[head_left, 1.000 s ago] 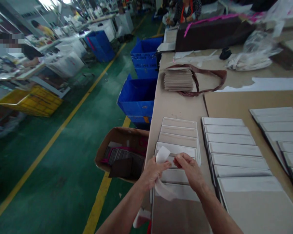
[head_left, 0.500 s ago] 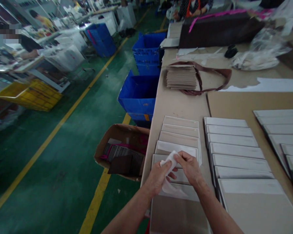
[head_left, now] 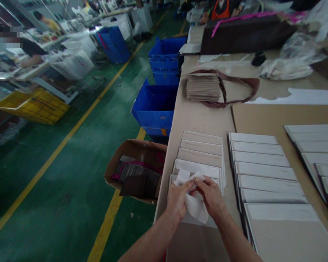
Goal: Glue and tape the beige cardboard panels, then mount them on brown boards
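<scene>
Two broad surfaces fill my feed: green floor (head_left: 79,171) to the left, tan worktable (head_left: 196,118) to the right. On the table I have three rows of overlapping pale rectangular panels: the middle row (head_left: 265,160), the far-right row (head_left: 317,146) and the left row (head_left: 202,148), which runs along the table edge under my hands. At the far end lies a long dark brown bundle (head_left: 240,38) with a pink strip on top. On the floor beside the table are a near blue bin (head_left: 154,105), another blue bin (head_left: 164,60) beyond it, and nearer to me an open cardboard carton (head_left: 111,163) holding dark pieces.

My two forearms come in from the bottom, angled inward and converging over the left row. A stack of tan cards (head_left: 203,87) sits farther up the table, a brown strap (head_left: 253,85) looping out to its right.

My left hand (head_left: 176,200) is turned inward, thumb laid across toward the right and pressing the white strip (head_left: 196,209), its other fingers curled below. My right hand (head_left: 211,193) meets it close by, wrist bent inward, pinching the strip between thumb and forefinger. From here I cannot tell whether the fingertips touch each other. The white strip is bunched between both hands, one end poking up above the left thumb and a wider tail hanging below, over the panels.
</scene>
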`<action>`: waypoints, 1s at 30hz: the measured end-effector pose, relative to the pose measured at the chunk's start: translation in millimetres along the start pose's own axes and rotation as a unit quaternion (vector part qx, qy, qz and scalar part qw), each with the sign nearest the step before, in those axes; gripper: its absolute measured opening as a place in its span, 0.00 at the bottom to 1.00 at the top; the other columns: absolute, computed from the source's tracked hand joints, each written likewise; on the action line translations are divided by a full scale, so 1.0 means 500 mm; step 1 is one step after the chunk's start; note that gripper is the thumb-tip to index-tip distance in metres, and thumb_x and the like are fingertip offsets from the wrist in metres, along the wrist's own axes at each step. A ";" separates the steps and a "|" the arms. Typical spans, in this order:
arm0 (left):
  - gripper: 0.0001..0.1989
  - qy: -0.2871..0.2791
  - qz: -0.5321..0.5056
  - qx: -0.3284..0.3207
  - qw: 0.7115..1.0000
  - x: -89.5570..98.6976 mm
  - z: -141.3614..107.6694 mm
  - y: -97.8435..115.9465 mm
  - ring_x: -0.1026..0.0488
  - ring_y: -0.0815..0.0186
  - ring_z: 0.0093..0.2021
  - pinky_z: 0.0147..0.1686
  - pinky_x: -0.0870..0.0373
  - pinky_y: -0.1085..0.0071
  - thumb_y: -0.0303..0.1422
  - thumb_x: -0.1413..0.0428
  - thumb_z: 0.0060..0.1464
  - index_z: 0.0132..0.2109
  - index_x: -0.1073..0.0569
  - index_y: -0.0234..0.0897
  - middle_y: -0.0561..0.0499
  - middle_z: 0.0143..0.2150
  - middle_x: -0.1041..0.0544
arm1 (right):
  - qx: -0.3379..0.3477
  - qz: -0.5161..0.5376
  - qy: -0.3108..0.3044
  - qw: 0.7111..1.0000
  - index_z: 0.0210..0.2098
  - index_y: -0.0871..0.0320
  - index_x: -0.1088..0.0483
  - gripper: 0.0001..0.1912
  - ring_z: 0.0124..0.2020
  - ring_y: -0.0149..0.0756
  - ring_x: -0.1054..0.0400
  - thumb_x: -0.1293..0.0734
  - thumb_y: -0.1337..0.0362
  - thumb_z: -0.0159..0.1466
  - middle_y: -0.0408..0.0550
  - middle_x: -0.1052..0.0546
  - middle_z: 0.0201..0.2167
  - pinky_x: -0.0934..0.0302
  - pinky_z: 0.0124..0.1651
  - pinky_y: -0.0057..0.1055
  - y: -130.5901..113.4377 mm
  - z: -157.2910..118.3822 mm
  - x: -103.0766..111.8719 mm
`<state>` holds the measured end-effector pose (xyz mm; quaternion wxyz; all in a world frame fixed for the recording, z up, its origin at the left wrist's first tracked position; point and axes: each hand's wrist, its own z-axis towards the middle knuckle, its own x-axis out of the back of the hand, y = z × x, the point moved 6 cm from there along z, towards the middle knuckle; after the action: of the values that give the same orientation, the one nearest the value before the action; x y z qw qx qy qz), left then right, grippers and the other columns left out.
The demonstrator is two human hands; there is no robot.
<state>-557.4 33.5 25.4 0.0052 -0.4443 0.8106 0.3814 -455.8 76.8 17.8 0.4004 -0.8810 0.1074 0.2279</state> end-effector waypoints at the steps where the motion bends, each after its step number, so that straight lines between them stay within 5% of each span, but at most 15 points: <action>1: 0.22 0.009 -0.002 0.001 1.000 0.004 0.001 -0.005 0.28 0.69 0.24 0.22 0.34 0.75 0.31 0.29 0.31 0.37 0.25 0.30 0.49 0.30 0.21 | -0.003 0.006 0.022 1.000 0.30 0.58 0.26 0.15 0.22 0.31 0.34 0.24 0.56 0.49 0.43 0.23 0.25 0.36 0.28 0.29 0.003 0.000 0.006; 7: 0.22 0.038 -0.005 -0.026 0.999 0.014 -0.003 -0.006 0.27 0.69 0.25 0.23 0.33 0.75 0.33 0.30 0.33 0.38 0.25 0.30 0.47 0.32 0.21 | -0.038 0.078 0.000 0.996 0.30 0.56 0.27 0.14 0.26 0.31 0.30 0.22 0.60 0.47 0.42 0.22 0.30 0.35 0.29 0.28 0.016 -0.013 -0.010; 11: 0.23 0.026 0.028 -0.002 0.999 0.006 -0.011 -0.017 0.26 0.66 0.26 0.21 0.33 0.75 0.35 0.30 0.33 0.39 0.24 0.31 0.47 0.32 0.20 | 0.013 0.111 0.066 0.992 0.27 0.55 0.30 0.14 0.22 0.29 0.34 0.22 0.60 0.47 0.38 0.24 0.25 0.38 0.25 0.26 0.001 -0.001 0.017; 15: 0.22 0.001 0.037 0.003 0.999 -0.006 -0.014 -0.025 0.27 0.66 0.24 0.21 0.33 0.73 0.33 0.30 0.31 0.37 0.24 0.30 0.47 0.29 0.21 | 0.059 0.108 0.101 0.987 0.23 0.56 0.32 0.15 0.24 0.28 0.33 0.22 0.62 0.47 0.38 0.25 0.24 0.37 0.28 0.25 -0.028 0.011 0.040; 23: 0.23 0.010 0.009 -0.031 0.999 -0.012 -0.013 -0.028 0.24 0.64 0.29 0.29 0.29 0.70 0.33 0.30 0.33 0.39 0.24 0.31 0.45 0.33 0.20 | 0.037 0.066 0.082 0.994 0.29 0.54 0.31 0.15 0.24 0.31 0.31 0.23 0.60 0.47 0.38 0.23 0.26 0.36 0.27 0.27 -0.020 -0.012 0.013; 30: 0.20 0.044 0.075 -0.036 0.996 0.041 0.002 0.008 0.35 0.76 0.19 0.21 0.40 0.79 0.38 0.31 0.35 0.33 0.28 0.34 0.57 0.21 0.29 | 0.130 0.150 0.127 0.972 0.31 0.53 0.32 0.15 0.25 0.26 0.32 0.24 0.63 0.49 0.35 0.27 0.26 0.32 0.31 0.25 -0.146 0.038 0.117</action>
<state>-573.0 20.6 19.7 -0.0748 -0.3987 0.8269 0.3895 -383.9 138.5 26.2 0.4556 -0.8170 0.3174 0.1556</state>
